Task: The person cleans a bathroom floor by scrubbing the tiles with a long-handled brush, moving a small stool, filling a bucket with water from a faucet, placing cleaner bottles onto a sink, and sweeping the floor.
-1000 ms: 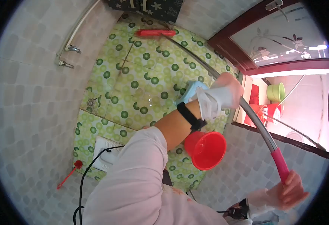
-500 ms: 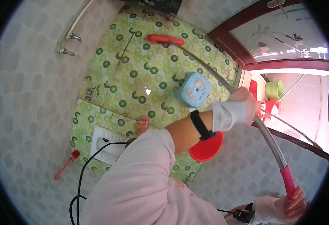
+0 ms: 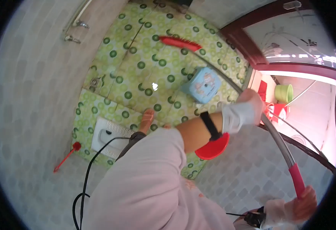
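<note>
My left hand is wrapped round the middle of a metal broom pole. Lower right, my right hand grips the end of the pole's pink handle. The red broom head lies at the pole's far end, against the green-dotted tiled floor. Below the pole, a light blue stool with a printed top stands on the floor. A red bucket is partly hidden behind my left forearm.
A white squat toilet is set in the floor at left, near a foot in a sandal. A red brush is by the left wall, below two taps. Beyond the doorway at right is a green bucket.
The broom head has moved away from the dark cabinet, rightward and down in the view. My left hand has shifted right, uncovering the stool. Both hands keep their hold.
</note>
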A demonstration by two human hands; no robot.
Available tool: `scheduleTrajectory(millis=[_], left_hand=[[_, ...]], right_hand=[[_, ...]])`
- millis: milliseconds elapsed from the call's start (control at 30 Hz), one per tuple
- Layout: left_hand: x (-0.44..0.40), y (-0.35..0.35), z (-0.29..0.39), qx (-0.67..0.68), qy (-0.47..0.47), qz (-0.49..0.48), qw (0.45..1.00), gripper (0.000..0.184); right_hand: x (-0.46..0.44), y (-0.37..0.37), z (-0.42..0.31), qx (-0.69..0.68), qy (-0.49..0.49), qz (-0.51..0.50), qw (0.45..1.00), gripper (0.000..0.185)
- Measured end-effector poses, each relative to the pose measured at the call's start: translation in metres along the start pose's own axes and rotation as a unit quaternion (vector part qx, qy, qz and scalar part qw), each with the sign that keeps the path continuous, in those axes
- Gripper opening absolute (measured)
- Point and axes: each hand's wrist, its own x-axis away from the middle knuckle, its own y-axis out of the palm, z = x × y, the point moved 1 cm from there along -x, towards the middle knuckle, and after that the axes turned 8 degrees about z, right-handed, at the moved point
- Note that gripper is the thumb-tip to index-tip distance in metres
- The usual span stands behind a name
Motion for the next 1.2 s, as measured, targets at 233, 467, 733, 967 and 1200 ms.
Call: scheduleTrajectory(millis=[233, 467, 733, 967, 1200], left_hand=[[-0.042, -0.012, 0.001, -0.005, -0.022, 0.087, 0.996, 0.016], [-0.1, 0.073, -0.134, 0.054, -0.003, 0.11, 0.992, 0.014], [-0.026, 0.043, -0.009, 0.095, 0.043, 0.14, 0.985, 0.015], [0.031, 0.017, 0.068, 0.146, 0.13, 0.138, 0.971, 0.016], [0.058, 0.055, 0.035, 0.172, 0.078, 0.284, 0.94, 0.016]], right_hand=[[0.004, 0.013, -0.012, -0.428, 0.324, 0.081, 0.84, 0.018], [-0.074, 0.05, -0.194, -0.786, 0.431, 0.097, 0.432, 0.029], [-0.046, 0.003, -0.111, -0.794, 0.455, 0.189, 0.357, 0.024], [-0.036, -0.011, -0.122, -0.82, 0.444, 0.169, 0.32, 0.027], [-0.043, -0.024, -0.134, -0.856, 0.41, 0.164, 0.27, 0.032]])
